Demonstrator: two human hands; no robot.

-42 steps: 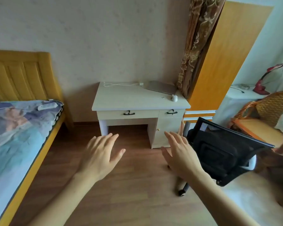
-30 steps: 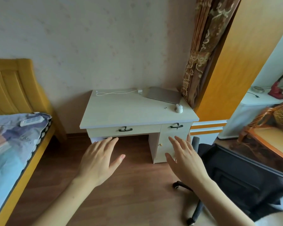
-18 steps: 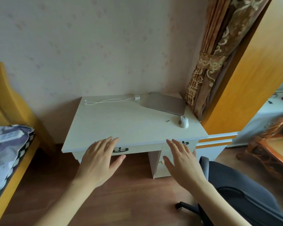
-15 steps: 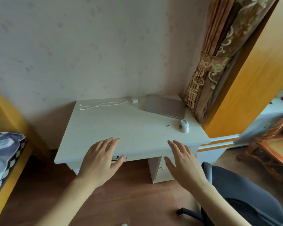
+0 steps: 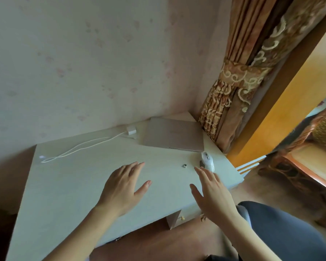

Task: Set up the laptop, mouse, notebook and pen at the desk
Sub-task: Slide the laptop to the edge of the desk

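Note:
A closed silver laptop [image 5: 174,134] lies at the back right corner of the white desk [image 5: 64,185]. Just in front of it sits a white mouse [image 5: 207,161], with a tiny dark USB receiver [image 5: 184,165] to its left. A white charger with its cable [image 5: 87,144] runs along the back of the desk. My left hand [image 5: 123,189] hovers open over the middle of the desk. My right hand [image 5: 213,193] is open too, its fingertips close to the mouse but apart from it. No notebook or pen is in view.
A dark office chair [image 5: 282,232] stands at the lower right beside the desk. A patterned curtain [image 5: 239,81] hangs against the laptop's right edge, next to an orange wooden panel [image 5: 282,95]. A wicker chair [image 5: 312,147] is at the far right.
I have come right up to the desk; it now fills the lower view. Both open hands, earlier over the floor in front of it, are now above the desktop.

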